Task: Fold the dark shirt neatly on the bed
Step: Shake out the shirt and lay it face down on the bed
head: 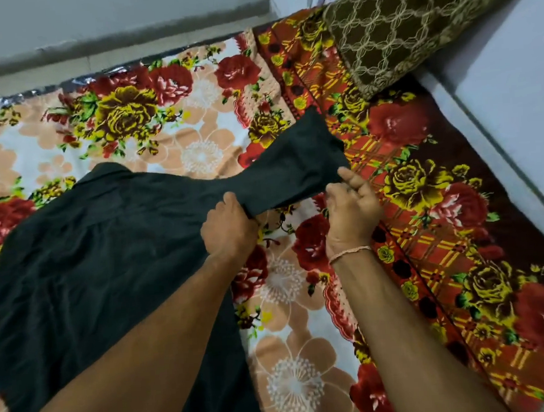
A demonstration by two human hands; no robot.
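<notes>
1. We find the dark shirt spread over the left half of the bed, its body reaching the near left edge, the collar end pointing toward the far edge. One sleeve runs out rightward toward the middle of the bed.
2. The left hand grasps the sleeve's lower edge where it leaves the body, fingers curled under the cloth.
3. The right hand pinches the cuff end between thumb and fingertips; how the remaining fingers lie we cannot settle, the frame being soft there.
4. Our judgement: the step in hand is turning the sleeve in across the body. To do it well, both hands should keep the sleeve taut, carry the cuff leftward, lay it flat along the body and press out the creases visible in the cloth before letting go.
5. The bed carries a floral blanket, pale ground to the left, dark red border to the right. A folded brown patterned blanket lies at the far right corner.
6. Pale walls close the far and right edges; a grey ledge runs along the far side.
</notes>
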